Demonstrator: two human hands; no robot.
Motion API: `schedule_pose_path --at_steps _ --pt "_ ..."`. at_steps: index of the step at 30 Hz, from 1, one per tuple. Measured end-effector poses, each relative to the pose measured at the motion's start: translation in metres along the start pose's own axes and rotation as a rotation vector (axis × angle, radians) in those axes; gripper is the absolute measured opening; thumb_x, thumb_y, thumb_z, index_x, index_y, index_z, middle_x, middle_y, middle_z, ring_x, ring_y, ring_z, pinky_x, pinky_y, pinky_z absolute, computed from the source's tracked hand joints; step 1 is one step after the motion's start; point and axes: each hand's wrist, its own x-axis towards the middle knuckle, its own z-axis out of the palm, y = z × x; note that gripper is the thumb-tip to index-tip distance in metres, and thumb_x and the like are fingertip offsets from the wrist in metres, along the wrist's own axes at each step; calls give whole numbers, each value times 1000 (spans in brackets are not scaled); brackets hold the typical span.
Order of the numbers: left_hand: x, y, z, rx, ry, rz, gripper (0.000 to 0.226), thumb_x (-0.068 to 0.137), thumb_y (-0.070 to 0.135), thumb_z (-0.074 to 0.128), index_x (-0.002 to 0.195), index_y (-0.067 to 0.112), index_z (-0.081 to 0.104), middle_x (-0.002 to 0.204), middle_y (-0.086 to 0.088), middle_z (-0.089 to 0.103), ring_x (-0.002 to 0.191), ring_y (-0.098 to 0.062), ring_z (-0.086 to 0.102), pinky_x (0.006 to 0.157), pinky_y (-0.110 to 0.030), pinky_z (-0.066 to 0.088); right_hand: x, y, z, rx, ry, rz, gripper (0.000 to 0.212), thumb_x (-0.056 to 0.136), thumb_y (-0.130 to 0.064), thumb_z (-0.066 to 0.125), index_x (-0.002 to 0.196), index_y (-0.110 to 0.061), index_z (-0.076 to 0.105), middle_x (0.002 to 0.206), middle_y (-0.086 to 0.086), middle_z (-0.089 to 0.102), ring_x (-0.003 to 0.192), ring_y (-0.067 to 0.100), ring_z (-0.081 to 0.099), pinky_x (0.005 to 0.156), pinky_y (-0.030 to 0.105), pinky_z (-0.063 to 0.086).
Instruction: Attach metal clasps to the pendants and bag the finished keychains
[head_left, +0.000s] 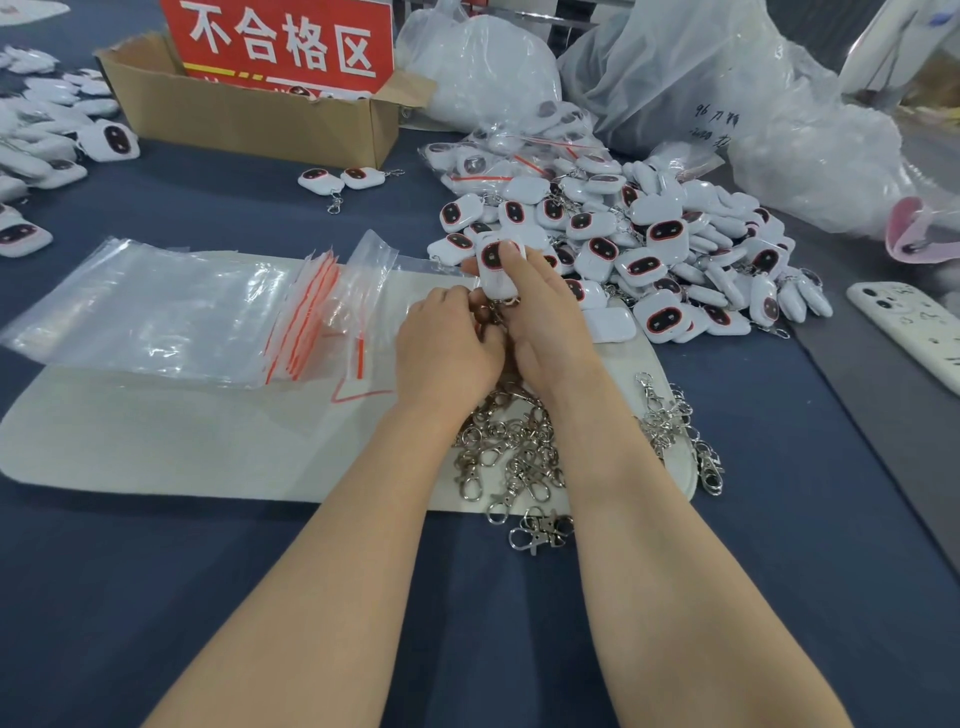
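Our forearms (649, 519) lay over the clasp pile (511, 457), hands together: the right hand (540, 312) pinched a pendant (493, 262) above the mat (156, 441), the left hand (444, 348) gripped a clasp (485, 313), and we judged steadying the pendant's loop essential for threading.

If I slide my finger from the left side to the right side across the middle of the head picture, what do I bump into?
Bags → left hand gripping a clasp → right hand holding a pendant → pendant pile → phone.
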Motion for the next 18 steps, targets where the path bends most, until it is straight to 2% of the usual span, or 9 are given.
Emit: schedule_pose_path --at_steps 6,12,16,18 --pt "0 -1 1 19 -11 2 20 86 20 55 101 8 56 109 -10 56 106 -31 50 88 -44 43 0 1 -1 -56 -6 -40 21 100 -16 46 90 -13 65 85 -1 73 55 7 58 52 21 48" --pt "0 -1 1 -18 -3 4 27 85 19 55 109 7 58 112 -11 58 107 -30 52 92 -44 42 -1 -2 0 24 7 5 22 100 -14 46 89 -13 65 89 0 74 59 10 59 54 22 49" --pt "0 -1 1 -42 1 -14 28 84 18 57 111 12 59 109 -8 57 104 -28 54 91 -43 44 0 0 0 -75 -27 -27 24 96 3 41 100 -9 61 99 5 69 78 14 63 69 25 53" --pt "0 -1 1 -49 4 -23 28 83 17 58 111 13 58 109 -6 56 104 -27 54 92 -43 44 -1 0 0 -93 -34 -44 28 95 8 39 98 -11 60 98 6 68 76 13 64 68 22 52"
